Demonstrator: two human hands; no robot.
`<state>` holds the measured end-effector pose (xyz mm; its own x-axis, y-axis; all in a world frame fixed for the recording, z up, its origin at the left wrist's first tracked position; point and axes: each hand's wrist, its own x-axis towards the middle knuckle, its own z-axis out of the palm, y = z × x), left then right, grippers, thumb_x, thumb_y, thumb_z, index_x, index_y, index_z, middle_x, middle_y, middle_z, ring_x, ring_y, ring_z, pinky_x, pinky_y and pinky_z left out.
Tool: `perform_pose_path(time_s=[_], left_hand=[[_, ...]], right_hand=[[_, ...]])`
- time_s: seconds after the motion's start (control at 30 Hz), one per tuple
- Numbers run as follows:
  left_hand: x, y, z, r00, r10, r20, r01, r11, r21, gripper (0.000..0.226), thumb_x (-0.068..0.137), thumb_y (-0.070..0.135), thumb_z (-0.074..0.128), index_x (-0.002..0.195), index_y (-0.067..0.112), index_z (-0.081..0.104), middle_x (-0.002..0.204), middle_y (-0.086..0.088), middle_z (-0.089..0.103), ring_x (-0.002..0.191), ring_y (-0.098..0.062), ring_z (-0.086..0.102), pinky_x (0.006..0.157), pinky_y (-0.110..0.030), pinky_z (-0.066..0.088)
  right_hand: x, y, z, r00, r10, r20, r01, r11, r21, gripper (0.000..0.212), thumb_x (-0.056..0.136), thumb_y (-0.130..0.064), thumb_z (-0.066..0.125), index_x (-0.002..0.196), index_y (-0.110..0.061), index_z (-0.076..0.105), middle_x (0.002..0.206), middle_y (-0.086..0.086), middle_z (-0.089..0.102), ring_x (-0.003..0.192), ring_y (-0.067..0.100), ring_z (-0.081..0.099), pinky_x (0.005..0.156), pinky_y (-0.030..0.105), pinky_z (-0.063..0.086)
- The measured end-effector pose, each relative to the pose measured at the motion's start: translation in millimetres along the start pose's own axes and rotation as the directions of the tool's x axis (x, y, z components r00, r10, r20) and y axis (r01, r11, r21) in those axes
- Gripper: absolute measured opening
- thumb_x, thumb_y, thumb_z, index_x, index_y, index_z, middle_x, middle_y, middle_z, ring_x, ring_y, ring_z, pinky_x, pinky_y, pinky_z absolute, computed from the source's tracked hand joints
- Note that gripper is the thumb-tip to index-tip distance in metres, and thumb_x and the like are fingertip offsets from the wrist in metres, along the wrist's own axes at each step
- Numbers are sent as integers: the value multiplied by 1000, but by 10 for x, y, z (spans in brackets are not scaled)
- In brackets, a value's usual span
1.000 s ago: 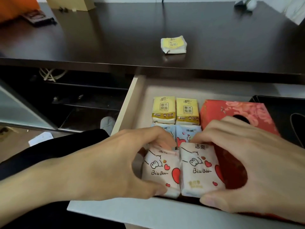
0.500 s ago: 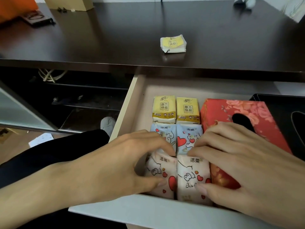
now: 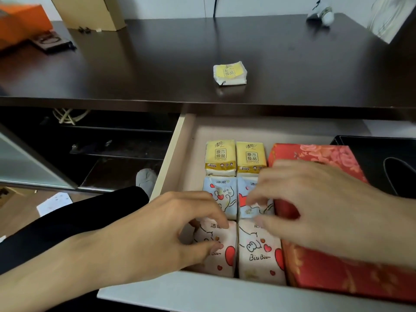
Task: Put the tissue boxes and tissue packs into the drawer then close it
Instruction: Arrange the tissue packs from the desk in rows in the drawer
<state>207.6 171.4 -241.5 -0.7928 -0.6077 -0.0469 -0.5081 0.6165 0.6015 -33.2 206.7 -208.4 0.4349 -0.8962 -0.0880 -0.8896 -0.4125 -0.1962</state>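
Observation:
The open drawer [image 3: 173, 152] holds two yellow tissue packs [image 3: 220, 157] at the back, two blue packs [image 3: 219, 194] in the middle and two pink "Biu Biu" packs [image 3: 258, 255] at the front. Beside them on the right lies a red flowered tissue box [image 3: 326, 273]. My left hand [image 3: 157, 239] rests its thumb and forefinger tips on the left pink pack [image 3: 226, 257], which lies flat in the drawer. My right hand [image 3: 315, 206] hovers with spread fingers over the right packs and the red box, holding nothing. One more yellow pack [image 3: 229, 73] lies on the dark desktop [image 3: 135, 70].
A black box [image 3: 382, 163] fills the drawer's right side. An orange box [image 3: 20, 21], a cardboard box [image 3: 90, 12] and small items stand along the desk's back edge. Left of the drawer are dark open shelves [image 3: 101, 145], with my dark sleeve [image 3: 67, 217] below them.
The two pink packs have gone from held upright to lying flat at the drawer's front. My right hand has let go and lifted up and back; my left hand has loosened.

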Motion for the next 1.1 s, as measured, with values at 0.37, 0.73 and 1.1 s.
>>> perform_pose_path(time_s=[0.37, 0.73, 1.1], left_hand=[[164, -1, -106, 969, -50, -241, 85, 987, 137, 19, 88, 40, 57, 104, 36, 67, 105, 24, 63, 104, 6, 58, 87, -27, 50], [6, 10, -62, 911, -109, -398, 145, 988, 60, 14, 88, 35, 62, 100, 34, 68, 101, 22, 66, 97, 1, 60, 83, -32, 50], [-421, 70, 98, 867, -228, -443, 255, 967, 0, 17, 86, 26, 66, 101, 34, 70, 102, 23, 66, 106, -7, 57, 89, -31, 45]], right_hand=[[1741, 836, -458, 904, 219, -368, -149, 967, 208, 38, 91, -32, 62, 125, -14, 66, 132, 12, 57, 122, 35, 51, 99, 46, 45], [1148, 717, -463, 929, -71, -364, 4, 983, -184, 28, 103, -38, 45, 113, -27, 68, 113, -4, 66, 101, 21, 51, 74, 44, 51], [114, -47, 40, 919, -206, -335, 133, 964, -229, 24, 71, -10, 73, 84, -21, 56, 77, -8, 54, 59, 19, 36, 45, 30, 19]])
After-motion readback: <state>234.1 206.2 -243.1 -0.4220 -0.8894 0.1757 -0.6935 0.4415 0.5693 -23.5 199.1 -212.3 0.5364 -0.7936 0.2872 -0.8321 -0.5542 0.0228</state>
